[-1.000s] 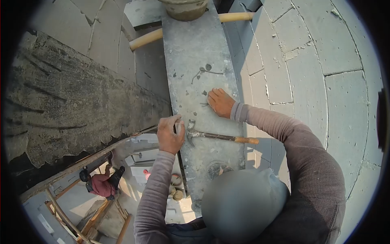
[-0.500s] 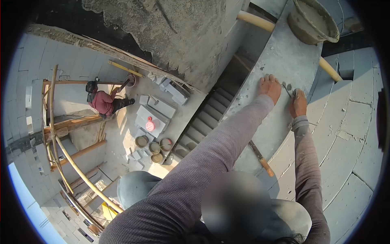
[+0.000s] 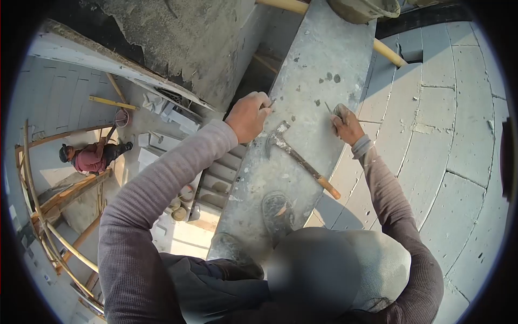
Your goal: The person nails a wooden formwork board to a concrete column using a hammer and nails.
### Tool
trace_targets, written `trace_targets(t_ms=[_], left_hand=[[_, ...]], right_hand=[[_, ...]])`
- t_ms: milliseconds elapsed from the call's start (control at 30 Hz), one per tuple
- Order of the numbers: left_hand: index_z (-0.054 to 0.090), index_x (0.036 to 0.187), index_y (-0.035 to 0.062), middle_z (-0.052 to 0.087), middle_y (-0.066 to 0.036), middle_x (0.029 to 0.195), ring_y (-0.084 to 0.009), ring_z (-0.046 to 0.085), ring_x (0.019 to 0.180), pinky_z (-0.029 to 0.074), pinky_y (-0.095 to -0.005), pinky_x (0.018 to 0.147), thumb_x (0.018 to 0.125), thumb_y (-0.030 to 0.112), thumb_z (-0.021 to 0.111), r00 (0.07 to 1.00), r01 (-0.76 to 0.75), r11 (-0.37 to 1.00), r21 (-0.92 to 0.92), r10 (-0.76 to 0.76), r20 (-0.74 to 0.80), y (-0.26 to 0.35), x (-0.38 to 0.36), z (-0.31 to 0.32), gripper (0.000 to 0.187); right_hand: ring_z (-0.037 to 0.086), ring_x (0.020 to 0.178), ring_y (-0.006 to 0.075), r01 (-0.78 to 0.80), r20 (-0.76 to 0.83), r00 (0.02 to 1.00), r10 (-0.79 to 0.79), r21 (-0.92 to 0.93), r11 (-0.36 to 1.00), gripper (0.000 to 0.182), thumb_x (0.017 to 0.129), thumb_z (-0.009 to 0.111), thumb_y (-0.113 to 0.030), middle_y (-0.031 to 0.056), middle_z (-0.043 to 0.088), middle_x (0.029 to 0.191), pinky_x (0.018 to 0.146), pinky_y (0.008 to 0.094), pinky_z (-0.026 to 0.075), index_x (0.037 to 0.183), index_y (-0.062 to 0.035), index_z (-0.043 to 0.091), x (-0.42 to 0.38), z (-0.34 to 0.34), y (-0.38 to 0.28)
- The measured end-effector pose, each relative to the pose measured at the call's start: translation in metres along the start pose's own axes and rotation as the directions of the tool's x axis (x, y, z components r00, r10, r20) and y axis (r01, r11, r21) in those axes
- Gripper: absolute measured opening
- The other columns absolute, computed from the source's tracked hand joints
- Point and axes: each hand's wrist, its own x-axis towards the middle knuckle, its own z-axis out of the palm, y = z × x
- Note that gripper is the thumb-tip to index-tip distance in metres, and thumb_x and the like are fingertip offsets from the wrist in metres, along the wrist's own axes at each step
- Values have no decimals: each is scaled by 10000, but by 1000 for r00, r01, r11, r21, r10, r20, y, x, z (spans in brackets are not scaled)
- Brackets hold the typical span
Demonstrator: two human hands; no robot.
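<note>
My left hand (image 3: 249, 116) hovers over the left edge of a grey, mortar-spotted plank (image 3: 302, 70). Its fingers are pinched together, and a tiny dark tip shows beyond them; I cannot make out what it is. Above the plank's right edge, my right hand (image 3: 348, 125) is closed on a thin nail-like piece (image 3: 327, 107) that points up and left. Between and below the hands lies a hammer (image 3: 302, 160) with a metal head and a wooden handle end, touched by neither hand.
A mortar-stained basin (image 3: 359, 12) stands on the plank's far end. My boots (image 3: 277, 216) rest on its near part. Right is a grey block wall (image 3: 431, 124). Left below are stairs (image 3: 218, 175) and a person in a red top (image 3: 91, 157). A bamboo pole (image 3: 389, 52) supports the plank.
My left hand has lifted off the plank and swung left, away from my right hand, and its fingers have closed. My view has shifted, bringing the hammer head and my boots into sight.
</note>
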Motion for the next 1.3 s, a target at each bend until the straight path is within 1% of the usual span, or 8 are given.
trace_targets(t_ms=[133,200,267,500,633,833,900,1300], left_hand=[[580,1069,21,661,-70,890,-127,665,782,540,-256,741,1041,74,487,715,688,480,-544,-575,397,-17,-155,-85,110],[589,1105,20,667,-61,916,-143,651,820,567,-306,784,1033,55,477,675,659,346,-668,-664,322,-19,-230,-95,138],[590,1130,21,656,-43,952,-130,655,847,542,-266,781,1045,112,515,624,594,179,-784,-717,309,-19,-292,-86,146],[596,1188,23,659,-57,1000,-140,652,911,549,-276,839,1052,195,546,586,211,-35,-977,-796,156,10,-380,11,225],[569,1256,-26,660,-84,1012,-193,676,980,560,-294,902,1051,184,533,584,214,-36,-976,-796,158,50,-385,14,295],[528,1320,-69,659,-100,1076,-236,685,1033,568,-305,941,1028,107,557,532,117,9,-993,-845,55,56,-422,0,342],[520,1329,-70,659,-103,1101,-239,686,1030,571,-306,941,1016,80,569,509,100,41,-994,-861,16,54,-425,-1,351],[558,1272,-37,675,-60,1085,-148,660,1001,552,-259,925,928,83,729,516,-275,-163,-948,-856,-3,44,-330,-35,404]], right_hand=[[549,556,132,-83,58,996,74,175,981,285,948,457,22,41,578,765,500,296,465,1208,-55,545,-91,45,2],[650,678,395,324,-160,904,-395,-344,881,158,958,522,-118,175,680,857,656,441,523,1022,5,597,-103,65,83],[661,768,451,-32,-32,999,18,-503,864,322,940,605,-322,203,680,814,700,463,526,988,-3,603,-131,66,35],[699,824,410,273,359,930,74,-814,513,467,818,685,-458,214,707,813,764,489,553,928,-6,654,-125,82,15],[698,837,408,361,417,907,56,-841,403,483,785,699,-449,238,701,818,781,486,549,934,8,660,-124,78,1],[638,597,291,131,186,982,-30,-564,815,239,788,773,-186,136,638,705,572,417,514,854,-7,628,-122,104,-14],[573,542,163,-374,551,805,220,185,909,150,848,759,-98,37,574,678,493,314,463,862,-52,617,-125,126,-79],[503,570,112,3,748,646,155,-205,979,230,874,798,-223,17,557,646,505,291,390,811,-53,656,-62,348,-323]])
